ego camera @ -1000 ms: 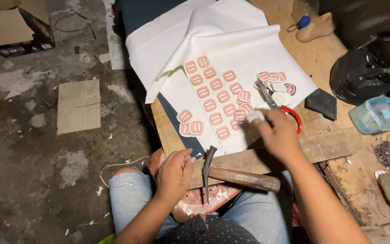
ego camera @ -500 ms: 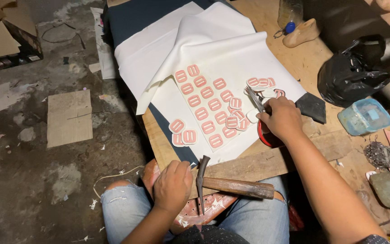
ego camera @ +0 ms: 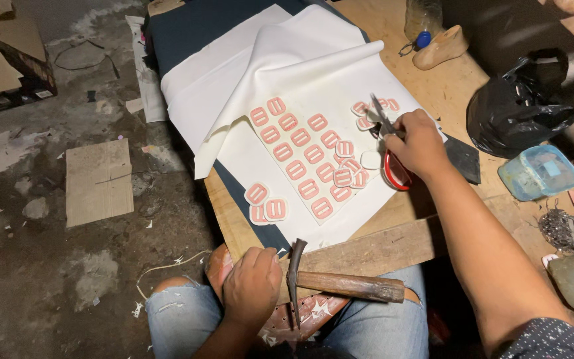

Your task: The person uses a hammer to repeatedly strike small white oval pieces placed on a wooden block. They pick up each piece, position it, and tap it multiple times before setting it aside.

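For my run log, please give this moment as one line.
right hand: grips red-handled scissors over white sheet | left hand: rests beside hammer | pink-and-white cutouts: lie on sheet

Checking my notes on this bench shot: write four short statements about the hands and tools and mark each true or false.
1. The right hand grips red-handled scissors. True.
2. The hammer is raised in the left hand. False: it lies on the wooden board's edge, beside that hand.
3. Pink-and-white cut-out patches lie on the white sheet. True.
4. The black plastic bag sits on the floor. False: it sits on the workbench.
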Tool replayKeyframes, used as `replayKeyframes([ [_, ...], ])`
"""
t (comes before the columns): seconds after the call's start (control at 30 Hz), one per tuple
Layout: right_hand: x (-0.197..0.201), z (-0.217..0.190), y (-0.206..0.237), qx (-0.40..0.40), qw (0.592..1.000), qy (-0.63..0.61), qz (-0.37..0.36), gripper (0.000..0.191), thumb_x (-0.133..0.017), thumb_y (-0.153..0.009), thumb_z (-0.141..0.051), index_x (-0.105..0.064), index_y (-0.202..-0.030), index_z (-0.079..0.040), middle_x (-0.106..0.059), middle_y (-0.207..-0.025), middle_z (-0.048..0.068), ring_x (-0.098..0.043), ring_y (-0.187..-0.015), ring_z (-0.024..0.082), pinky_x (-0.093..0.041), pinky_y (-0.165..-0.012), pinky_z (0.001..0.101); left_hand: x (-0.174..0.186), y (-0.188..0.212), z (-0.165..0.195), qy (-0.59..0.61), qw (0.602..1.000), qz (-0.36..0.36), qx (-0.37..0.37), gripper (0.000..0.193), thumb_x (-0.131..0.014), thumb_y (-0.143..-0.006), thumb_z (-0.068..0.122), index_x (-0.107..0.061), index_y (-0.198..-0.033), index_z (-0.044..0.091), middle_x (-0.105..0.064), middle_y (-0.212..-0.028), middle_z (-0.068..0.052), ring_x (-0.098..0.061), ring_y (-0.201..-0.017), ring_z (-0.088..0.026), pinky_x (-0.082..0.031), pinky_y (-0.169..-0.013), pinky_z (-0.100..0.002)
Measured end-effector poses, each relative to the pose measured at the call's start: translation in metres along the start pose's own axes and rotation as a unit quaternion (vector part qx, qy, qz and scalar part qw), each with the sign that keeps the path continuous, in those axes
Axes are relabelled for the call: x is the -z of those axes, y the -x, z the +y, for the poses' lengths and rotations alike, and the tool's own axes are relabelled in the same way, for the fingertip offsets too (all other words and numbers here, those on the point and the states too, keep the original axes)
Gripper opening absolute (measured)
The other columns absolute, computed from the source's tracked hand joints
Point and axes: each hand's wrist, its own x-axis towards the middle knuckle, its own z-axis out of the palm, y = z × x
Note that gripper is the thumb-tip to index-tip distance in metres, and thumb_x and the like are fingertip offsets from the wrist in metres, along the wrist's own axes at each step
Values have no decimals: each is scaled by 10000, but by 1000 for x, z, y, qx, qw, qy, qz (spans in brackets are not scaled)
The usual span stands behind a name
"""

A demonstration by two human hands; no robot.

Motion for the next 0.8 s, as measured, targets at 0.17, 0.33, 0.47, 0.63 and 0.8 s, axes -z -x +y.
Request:
replayKeyframes([
  [0.17, 20, 30, 7, -149, 989, 6, 22, 362, -791, -849, -278, -623, -1005, 1, -688, -936, 226, -669, -859, 404, -527, -786, 481, 0, 1, -1, 7, 1000, -2, -6, 173, -649, -876, 171, -692, -1015, 76, -646, -907, -111, -657, -860, -325, -524, -756, -434],
  [0.33, 17, 46, 14, -195, 979, 63, 4, 377, -819, -798, -301, -664, -964, 1, -704, -992, 236, -677, -937, 413, -530, -831, 482, 2, 3, -2, 1, 1000, 3, -4, 172, -651, -867, 160, -696, -1011, 75, -646, -899, -112, -659, -863, -325, -524, -756, -433],
  [0.47, 12, 40, 22, -120, 985, 126, -2, 367, -842, -822, -342, -722, -980, -32, -709, -1055, 214, -670, -1011, 396, -516, -872, 486, 2, 1, 0, 8, 1000, -5, 3, 163, -656, -876, 159, -692, -1008, 71, -645, -904, -112, -659, -856, -321, -526, -754, -428],
  [0.63, -2, 14, 40, -144, 970, 78, -182, 533, -901, -686, -378, -697, -1038, -33, -720, -1035, 172, -697, -979, 343, -540, -832, 449, 0, -1, 2, 7, 1000, 1, -3, 161, -657, -868, 157, -695, -1002, 76, -645, -896, -108, -660, -852, -322, -523, -744, -436],
  [0.8, -11, 13, 34, -194, 961, 12, -197, 413, -856, -777, -326, -753, -1097, -86, -767, -1005, 163, -733, -941, 311, -548, -847, 414, 1, -1, 1, 9, 1000, 4, -4, 151, -659, -867, 158, -697, -992, 82, -643, -885, -109, -657, -838, -326, -521, -735, -439],
])
